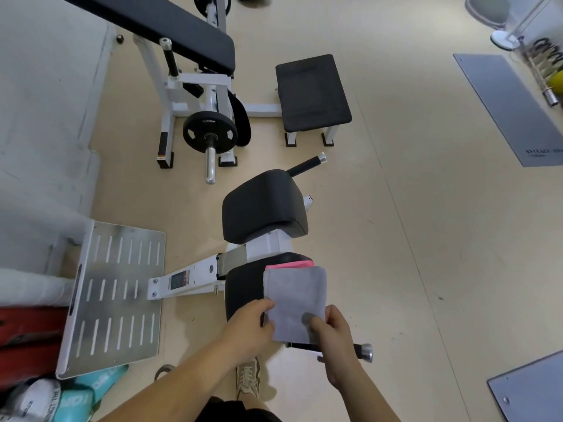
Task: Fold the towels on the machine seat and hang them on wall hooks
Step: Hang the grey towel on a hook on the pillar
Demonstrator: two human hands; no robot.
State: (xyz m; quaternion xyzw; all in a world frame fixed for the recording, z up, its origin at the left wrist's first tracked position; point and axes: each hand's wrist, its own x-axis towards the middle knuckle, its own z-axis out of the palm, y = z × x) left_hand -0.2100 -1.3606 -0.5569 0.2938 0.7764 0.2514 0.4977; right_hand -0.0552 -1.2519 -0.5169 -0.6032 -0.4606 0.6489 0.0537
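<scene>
**Squaring a fold.** A soft, rectangular grey towel [294, 296], already folded into a compact panel, lies on the black padded machine seat [243, 287], with its near end overhanging the seat toward the person. A bright pink towel [289, 264] is seen beneath it, only its far edge showing. The left hand [251, 327] is closed on the near left edge of the grey towel, fingers curled around it. The right hand [335, 336] pinches the near right corner, thumb on top and fingers hidden below.

For a clean result — judged from the layout — both near corners are best lifted together and carried to the far edge, so that the edges meet before the crease is pressed flat against the machine seat. Tension is to be kept even between the hands, since an uneven pull would skew the panel. The pink towel is best left undisturbed underneath. No wall hooks are in view — hanging is not yet begun.
</scene>
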